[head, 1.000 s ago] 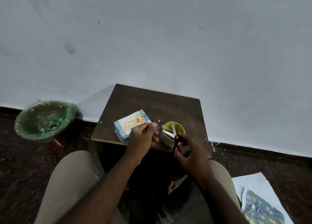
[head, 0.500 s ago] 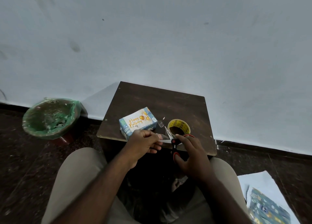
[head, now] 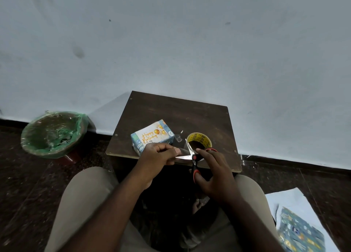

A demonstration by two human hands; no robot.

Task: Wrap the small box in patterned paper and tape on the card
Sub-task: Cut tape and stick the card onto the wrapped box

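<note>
The wrapped small box point(head: 137, 146) sits with the card point(head: 152, 136) on top. The left hand point(head: 158, 156) pinches a tape strip point(head: 182, 150), the right hand point(head: 214, 175) grips open scissors point(head: 190, 154); taping apparently remains.

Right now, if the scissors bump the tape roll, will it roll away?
Probably not: the tape roll lies flat, hole up, so it should slide rather than roll. It's a hollow ring, so likely light and easily shoved. It sits near the front edge of the table; a push toward the person might drop it.
</note>
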